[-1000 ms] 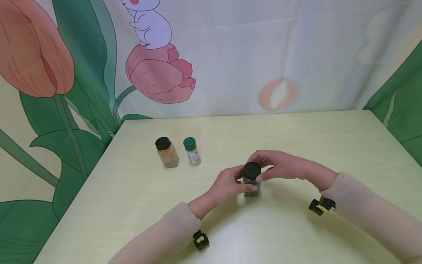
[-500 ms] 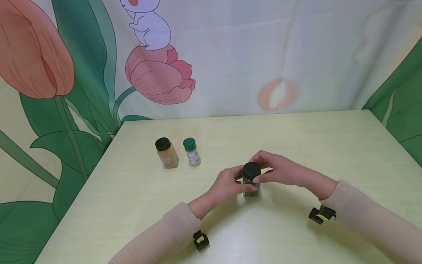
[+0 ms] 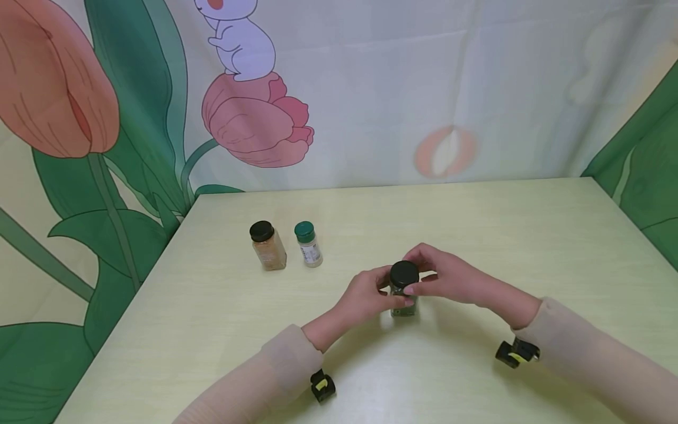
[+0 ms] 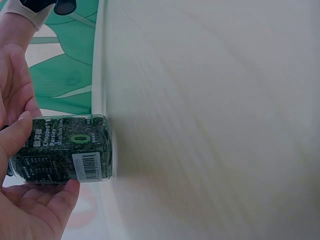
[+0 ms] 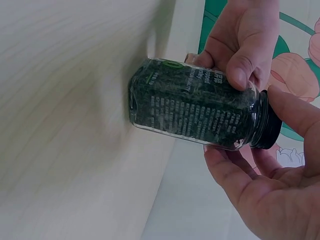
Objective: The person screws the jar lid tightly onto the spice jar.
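A clear glass jar of chopped parsley [image 3: 404, 306] stands upright on the table, its black lid [image 3: 405, 274] on top. My left hand [image 3: 362, 297] grips the jar's body, thumb across the near side. My right hand [image 3: 450, 274] holds the jar at its lid and neck from the right. In the left wrist view the parsley jar [image 4: 65, 150] shows its label and barcode. In the right wrist view, the right thumb lies against the black lid [image 5: 270, 122], while several right fingers [image 5: 227, 172] touch the opposite side.
Two more seasoning containers stand at the back left: a black-lidded jar of tan powder [image 3: 271, 252] and a smaller green-capped bottle [image 3: 309, 247]. A printed curtain [image 3: 360, 106] hangs behind the pale wooden table [image 3: 212, 330].
My right hand has turned slightly around the lid, and its wrist and forearm have dropped a little towards me. My left hand and the jar have stayed in place.
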The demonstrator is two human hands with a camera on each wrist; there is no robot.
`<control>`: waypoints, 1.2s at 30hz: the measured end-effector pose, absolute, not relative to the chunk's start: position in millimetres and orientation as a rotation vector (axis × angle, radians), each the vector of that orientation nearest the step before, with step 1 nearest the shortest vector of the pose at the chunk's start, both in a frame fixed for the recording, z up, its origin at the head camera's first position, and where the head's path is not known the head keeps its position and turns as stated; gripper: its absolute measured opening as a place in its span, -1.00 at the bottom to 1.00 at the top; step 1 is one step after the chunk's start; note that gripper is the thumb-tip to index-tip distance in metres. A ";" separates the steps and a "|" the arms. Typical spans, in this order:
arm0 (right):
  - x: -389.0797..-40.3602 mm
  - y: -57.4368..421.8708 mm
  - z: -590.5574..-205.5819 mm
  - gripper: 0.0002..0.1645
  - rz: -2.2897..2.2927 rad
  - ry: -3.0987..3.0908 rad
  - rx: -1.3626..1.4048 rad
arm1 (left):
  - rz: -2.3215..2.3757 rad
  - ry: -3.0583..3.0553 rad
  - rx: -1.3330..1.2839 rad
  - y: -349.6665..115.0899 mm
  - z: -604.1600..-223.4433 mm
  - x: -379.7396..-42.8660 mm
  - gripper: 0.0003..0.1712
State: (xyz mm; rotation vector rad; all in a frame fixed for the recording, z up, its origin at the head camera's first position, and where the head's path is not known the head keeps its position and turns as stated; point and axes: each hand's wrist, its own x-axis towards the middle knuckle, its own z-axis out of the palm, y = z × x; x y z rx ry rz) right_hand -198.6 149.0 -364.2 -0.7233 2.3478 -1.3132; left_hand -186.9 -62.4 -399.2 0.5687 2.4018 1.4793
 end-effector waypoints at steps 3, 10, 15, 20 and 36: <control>-197.5 148.1 -364.1 -0.48 -1.313 2.356 -0.727 | 1.479 2.404 0.565 -62.3 -399.5 -187.1 -0.48; -206.1 153.7 -356.0 -0.25 -1.218 2.263 -0.753 | 1.472 2.406 0.559 -62.1 -399.3 -187.1 -0.47; -218.2 159.1 -343.9 -0.22 -1.107 2.167 -0.822 | 1.476 2.392 0.538 -62.3 -399.3 -187.3 -0.41; -226.3 160.6 -334.9 -0.21 -1.011 2.115 -0.838 | 1.474 2.383 0.524 -61.5 -400.2 -188.1 -0.37; -235.2 157.8 -327.4 -0.33 -0.960 2.050 -0.851 | 1.473 2.387 0.537 -61.5 -398.8 -186.9 -0.43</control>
